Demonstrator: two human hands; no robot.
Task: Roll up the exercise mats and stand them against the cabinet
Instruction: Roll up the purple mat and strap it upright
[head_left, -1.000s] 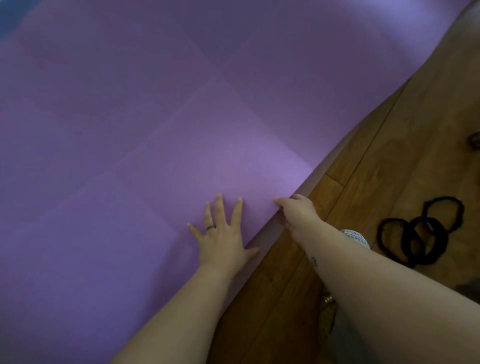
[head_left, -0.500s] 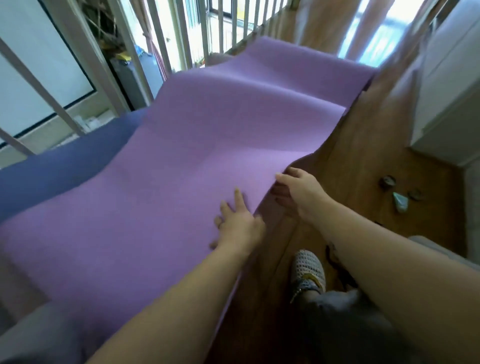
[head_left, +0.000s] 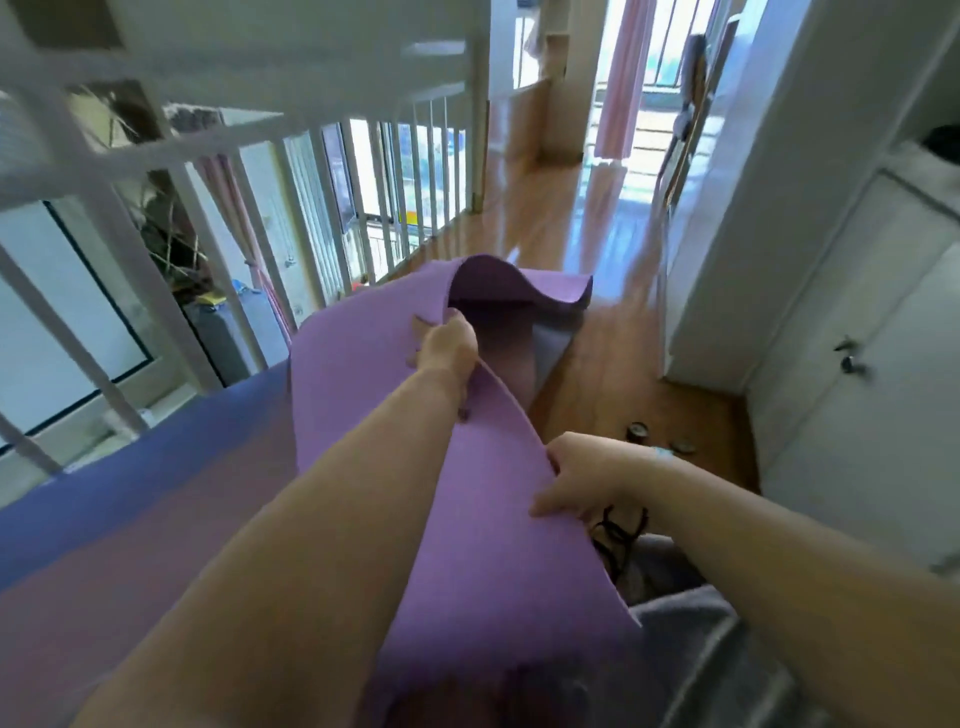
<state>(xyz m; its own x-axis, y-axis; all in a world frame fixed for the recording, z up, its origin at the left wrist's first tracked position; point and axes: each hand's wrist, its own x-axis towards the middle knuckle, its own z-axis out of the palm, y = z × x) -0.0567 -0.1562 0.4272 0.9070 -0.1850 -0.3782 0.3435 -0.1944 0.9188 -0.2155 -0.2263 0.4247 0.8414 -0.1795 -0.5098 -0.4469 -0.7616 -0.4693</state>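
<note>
Room: a landing with a glossy wooden floor (head_left: 597, 374); a white railing (head_left: 291, 218) runs along the left, and a pink curtain (head_left: 618, 78) hangs by the bright doorway at the far end.
Cabinet: a white cabinet (head_left: 857, 405) stands along the right side with its doors closed.
Purple mat: the purple mat (head_left: 363, 374) is unrolled lengthwise on the floor. Its right edge is lifted and curled over, so the darker underside shows at the far end.
Blue mat: the blue mat (head_left: 130, 467) lies flat against the purple one, on the railing side.
Left grip: the left grip (head_left: 447, 345) is clenched on the raised edge, far along the mat.
Right grip: the right grip (head_left: 587, 483) grasps the same edge nearer the body, thumb on the upper face and fingers curled beneath.
Floor items: black elastic bands (head_left: 618, 530) lie just below the right grip, partly hidden by the mat. A few small round objects (head_left: 636, 430) sit near the cabinet's base, too blurred to identify.
</note>
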